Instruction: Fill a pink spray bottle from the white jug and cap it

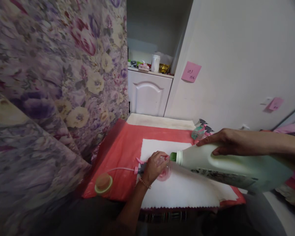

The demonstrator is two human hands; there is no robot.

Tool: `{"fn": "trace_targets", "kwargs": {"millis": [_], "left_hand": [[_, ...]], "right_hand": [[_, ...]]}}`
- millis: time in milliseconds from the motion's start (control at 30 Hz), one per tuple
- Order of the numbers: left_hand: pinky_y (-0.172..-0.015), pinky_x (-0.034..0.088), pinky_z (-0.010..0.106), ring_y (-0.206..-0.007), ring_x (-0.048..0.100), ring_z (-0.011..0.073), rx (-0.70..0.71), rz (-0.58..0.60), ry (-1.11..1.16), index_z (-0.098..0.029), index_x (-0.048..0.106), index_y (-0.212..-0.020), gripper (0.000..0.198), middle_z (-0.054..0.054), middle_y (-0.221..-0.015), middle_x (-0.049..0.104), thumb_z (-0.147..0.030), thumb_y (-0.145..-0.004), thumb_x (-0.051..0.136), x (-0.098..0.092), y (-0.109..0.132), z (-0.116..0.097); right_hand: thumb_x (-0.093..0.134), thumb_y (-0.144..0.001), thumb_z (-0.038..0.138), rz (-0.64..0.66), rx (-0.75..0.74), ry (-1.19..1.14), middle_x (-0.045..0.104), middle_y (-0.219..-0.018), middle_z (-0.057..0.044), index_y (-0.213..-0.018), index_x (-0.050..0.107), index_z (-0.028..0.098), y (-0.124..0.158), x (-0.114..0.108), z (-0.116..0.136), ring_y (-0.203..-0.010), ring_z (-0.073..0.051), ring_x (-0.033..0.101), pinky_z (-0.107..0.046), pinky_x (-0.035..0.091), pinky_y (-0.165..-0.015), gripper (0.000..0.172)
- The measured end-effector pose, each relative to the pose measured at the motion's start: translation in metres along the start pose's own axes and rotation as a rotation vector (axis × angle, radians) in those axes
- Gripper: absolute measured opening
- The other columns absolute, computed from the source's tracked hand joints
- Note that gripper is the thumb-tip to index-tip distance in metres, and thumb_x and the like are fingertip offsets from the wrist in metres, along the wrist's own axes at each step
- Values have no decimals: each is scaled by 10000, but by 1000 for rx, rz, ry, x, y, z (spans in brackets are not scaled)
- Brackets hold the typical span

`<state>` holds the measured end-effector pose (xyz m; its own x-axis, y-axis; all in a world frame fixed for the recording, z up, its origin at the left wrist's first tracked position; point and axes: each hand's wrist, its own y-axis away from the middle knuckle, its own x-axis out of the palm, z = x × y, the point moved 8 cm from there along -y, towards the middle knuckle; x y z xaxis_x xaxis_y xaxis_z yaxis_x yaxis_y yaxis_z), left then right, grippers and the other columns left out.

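The left hand (154, 165) is curled closed around a small clear pink bottle (165, 173), pinning it upright on a white cloth (186, 190), apparently to steady it. From the right, the right hand (223, 141) grips the top of a big white jug (226, 165), fingers wrapped over its shoulder. The jug is tipped almost level, so its green spout (173, 156) sits right at the bottle's mouth, seemingly lined up for pouring. Just left of the left hand lies a pink sprayer (139, 167) with its tube trailing left, probably taken off the bottle to open it. Nearer and further left, a round cap (103, 183) rests on the red cloth (123, 147) under the white one. More spray bottles (201, 129) stand at the far right edge. A floral curtain (51, 82) fills the left; a white cabinet (148, 93) stands far behind.
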<state>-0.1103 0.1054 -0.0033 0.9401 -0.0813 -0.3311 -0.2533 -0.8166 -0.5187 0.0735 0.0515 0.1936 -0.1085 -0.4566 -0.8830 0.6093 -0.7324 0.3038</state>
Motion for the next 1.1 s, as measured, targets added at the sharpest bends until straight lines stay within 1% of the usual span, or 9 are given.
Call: {"fn": "trace_targets", "kwargs": {"millis": [100, 167, 400, 500, 633, 800, 1100], "left_hand": [[-868, 497, 334, -944, 637, 201, 1, 5, 0, -210, 657, -930, 101, 51, -948, 684, -284, -875, 615, 0, 0, 0], [-869, 495, 332, -946, 635, 202, 3, 7, 0, -215, 656, -935, 98, 50, -953, 684, -276, -867, 623, 0, 0, 0], [-878, 485, 333, -952, 628, 203, 2, 18, 4, -212, 654, -947, 99, 55, -969, 679, -246, -855, 635, 0, 1, 1], [-878, 482, 332, -948, 626, 202, 3, 23, 9, -203, 651, -938, 94, 52, -957, 676, -244, -854, 641, 0, 1, 0], [-880, 480, 326, -954, 625, 198, 3, 27, 15, -202, 652, -952, 103, 47, -966, 675, -244, -859, 638, 0, 1, 0], [-876, 480, 321, -957, 626, 195, 4, 23, 21, -198, 653, -954, 107, 44, -966, 674, -233, -853, 643, 0, 1, 0], [-881, 479, 325, -953, 625, 191, 11, 22, 30, -209, 653, -952, 99, 42, -967, 673, -245, -860, 645, 0, 1, 1]], "right_hand": [[540, -921, 349, 58, 32, 36, 680, -1275, -21, -1375, 549, 310, -1, 4, -1, -1092, -269, 655, -364, 522, -933, 456], [535, -927, 347, 70, 36, 44, 675, -1281, -19, -1380, 541, 314, -1, 5, -1, -1101, -266, 650, -357, 520, -936, 454], [539, -919, 338, 54, 25, 32, 681, -1275, -39, -1372, 560, 273, 0, 3, 1, -1095, -273, 656, -324, 518, -935, 458], [528, -921, 343, 64, 23, 41, 676, -1284, -22, -1379, 547, 291, 0, 4, 2, -1100, -267, 657, -316, 522, -926, 462], [533, -914, 358, 53, 57, 59, 675, -1291, -15, -1377, 550, 298, 0, 4, -2, -1100, -273, 662, -319, 519, -929, 467], [543, -906, 345, 54, 44, 48, 675, -1296, 4, -1373, 551, 320, -1, 4, -3, -1110, -267, 659, -306, 516, -927, 468], [558, -889, 336, 36, 29, 20, 692, -1266, -6, -1356, 573, 313, -1, 2, 0, -1089, -268, 667, -315, 522, -916, 468]]}}
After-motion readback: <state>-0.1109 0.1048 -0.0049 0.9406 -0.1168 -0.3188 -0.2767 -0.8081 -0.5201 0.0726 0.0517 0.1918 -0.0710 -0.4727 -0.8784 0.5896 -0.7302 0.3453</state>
